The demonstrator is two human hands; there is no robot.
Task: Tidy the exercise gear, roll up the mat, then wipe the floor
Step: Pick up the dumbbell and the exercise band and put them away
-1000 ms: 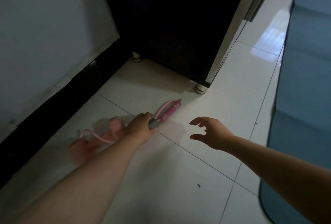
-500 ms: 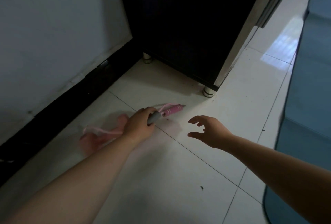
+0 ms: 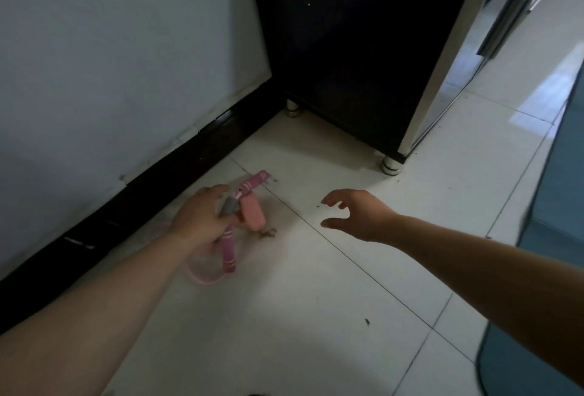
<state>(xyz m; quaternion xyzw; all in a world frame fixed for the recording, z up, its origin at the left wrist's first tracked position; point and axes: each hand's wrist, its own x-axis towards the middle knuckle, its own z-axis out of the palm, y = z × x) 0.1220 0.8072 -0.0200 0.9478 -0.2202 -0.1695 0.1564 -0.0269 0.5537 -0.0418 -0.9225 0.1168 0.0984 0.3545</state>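
Two hands are out over the white tiled floor (image 3: 316, 316), and only one is busy. The left hand (image 3: 202, 215) is clenched round the pink skipping rope w/ striped foam handles and grey caps (image 3: 228, 253), gripping it approx. where the handles meet. One handle sticks out beyond the knuckles, long axis running away and rightward toward the dark cabinet on metal feet (image 3: 347, 63). The other hangs below the fist, pointing back at the person, and the thin cord loops under the wrist, prob. lying on the tiles. A pink rounded block (image 3: 252, 217) sits just right of the fingers; can't tell if it's held or part of the rope.

The right hand (image 3: 357, 215) hovers to the right of that bundle, apart from it, fingers spread and loosely bent, grasping nothing. It's the free one, so gathering the trailing loop likely falls to it, i.e. a reach leftward and slightly back.

Brown crumbs (image 3: 268, 232) lie btw. the two hands. The blue exercise mat (image 3: 537, 348) lies flat, still unrolled, well off to the right hand's outer side.
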